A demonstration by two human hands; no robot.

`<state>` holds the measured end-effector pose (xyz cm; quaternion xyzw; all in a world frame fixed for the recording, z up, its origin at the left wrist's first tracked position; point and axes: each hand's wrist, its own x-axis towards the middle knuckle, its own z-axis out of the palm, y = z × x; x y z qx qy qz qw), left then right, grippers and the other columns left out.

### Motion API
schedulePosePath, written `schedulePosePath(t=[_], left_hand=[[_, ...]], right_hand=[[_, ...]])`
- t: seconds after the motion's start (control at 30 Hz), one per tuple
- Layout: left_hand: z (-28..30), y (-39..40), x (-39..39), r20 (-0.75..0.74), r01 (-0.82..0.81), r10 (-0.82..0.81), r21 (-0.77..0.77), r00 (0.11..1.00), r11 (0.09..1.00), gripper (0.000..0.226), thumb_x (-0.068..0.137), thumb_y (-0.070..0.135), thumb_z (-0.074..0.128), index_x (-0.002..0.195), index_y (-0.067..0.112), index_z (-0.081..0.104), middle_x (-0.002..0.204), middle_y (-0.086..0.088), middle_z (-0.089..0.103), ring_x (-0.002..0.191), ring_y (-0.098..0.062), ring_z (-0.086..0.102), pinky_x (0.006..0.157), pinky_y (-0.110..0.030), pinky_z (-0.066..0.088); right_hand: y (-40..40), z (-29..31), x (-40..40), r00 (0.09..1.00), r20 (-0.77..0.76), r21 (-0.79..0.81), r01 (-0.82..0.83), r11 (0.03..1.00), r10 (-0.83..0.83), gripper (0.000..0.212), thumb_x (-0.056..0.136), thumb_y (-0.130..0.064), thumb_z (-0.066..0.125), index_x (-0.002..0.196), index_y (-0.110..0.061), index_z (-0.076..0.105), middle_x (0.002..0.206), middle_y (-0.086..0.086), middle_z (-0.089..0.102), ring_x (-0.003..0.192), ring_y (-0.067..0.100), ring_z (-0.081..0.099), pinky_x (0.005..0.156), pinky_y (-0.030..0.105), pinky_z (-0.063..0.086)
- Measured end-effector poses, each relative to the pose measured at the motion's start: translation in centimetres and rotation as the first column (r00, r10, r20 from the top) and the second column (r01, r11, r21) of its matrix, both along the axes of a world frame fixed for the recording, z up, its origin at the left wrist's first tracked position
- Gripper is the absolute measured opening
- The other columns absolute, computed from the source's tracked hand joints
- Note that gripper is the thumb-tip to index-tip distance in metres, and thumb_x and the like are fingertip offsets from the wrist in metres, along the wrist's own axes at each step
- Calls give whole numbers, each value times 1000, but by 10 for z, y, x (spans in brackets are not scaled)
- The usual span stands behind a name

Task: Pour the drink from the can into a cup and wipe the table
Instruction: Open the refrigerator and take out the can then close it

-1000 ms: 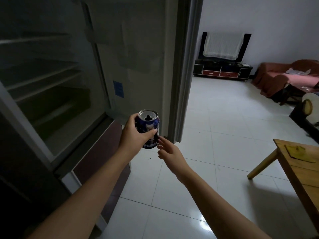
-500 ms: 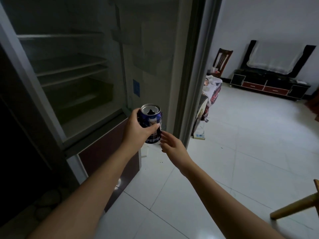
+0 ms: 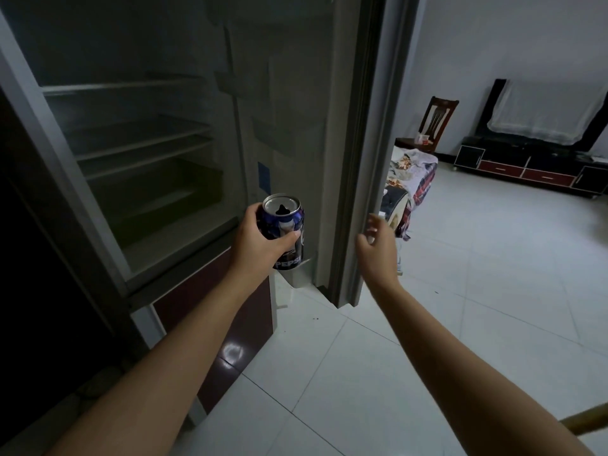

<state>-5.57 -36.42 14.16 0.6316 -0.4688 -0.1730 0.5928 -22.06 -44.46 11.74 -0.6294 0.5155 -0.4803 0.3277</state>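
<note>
My left hand [image 3: 260,243] grips a dark blue drink can [image 3: 285,225] upright in front of an open fridge; the can's silver top has its mouth open. My right hand [image 3: 375,250] is raised to the right of the can, fingers loosely spread, close to the outer edge of the open fridge door [image 3: 358,159] and holding nothing. No cup or cloth is in view.
The fridge interior [image 3: 141,153] shows bare shelves. Beyond the door lie a white tiled floor [image 3: 460,291], a pile of patterned fabric [image 3: 411,179], a dark wooden chair [image 3: 437,123] and a low black TV cabinet [image 3: 526,166]. A wooden table leg [image 3: 589,421] pokes in at lower right.
My right hand has left the can and moved right toward the fridge door's edge. The view has turned left, so the wooden table has slid out of sight.
</note>
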Motion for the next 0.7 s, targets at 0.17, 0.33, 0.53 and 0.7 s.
schedulePosePath(t=[0.17, 0.33, 0.53, 0.7], left_hand=[[0, -7, 4, 11, -35, 35, -3, 999, 999, 66, 68, 18, 79, 124, 15, 46, 124, -4, 56, 114, -18, 53, 95, -34, 47], [2, -10, 7, 15, -58, 59, -10, 998, 998, 65, 68, 17, 79, 124, 14, 47, 123, -3, 57, 112, -17, 54, 93, -31, 47], [5, -11, 9, 30, -76, 76, -15, 997, 997, 64, 69, 16, 78, 125, 14, 46, 123, -4, 56, 113, -17, 53, 89, -25, 44], [6, -9, 11, 31, -92, 93, -19, 995, 996, 66, 69, 17, 78, 126, 14, 45, 126, -4, 55, 115, -18, 52, 90, -26, 44]], right_hand=[[-42, 4, -8, 994, -93, 50, 57, 997, -52, 71, 86, -6, 55, 145, -10, 16, 151, 12, 23, 138, 28, 24, 112, 47, 28], [-53, -1, -5, 993, -11, 160, -112, 981, 115, 80, 89, -2, 51, 148, -17, -1, 157, 6, 9, 142, 26, 15, 113, 48, 24], [-59, -4, -7, 996, -12, 126, -85, 988, 87, 74, 87, -2, 53, 147, -15, 12, 149, 9, 28, 135, 25, 31, 109, 48, 33], [-52, -4, -5, 994, -21, 58, -101, 993, 103, 55, 89, -5, 51, 140, -14, 33, 136, 11, 43, 122, 21, 45, 101, 42, 43]])
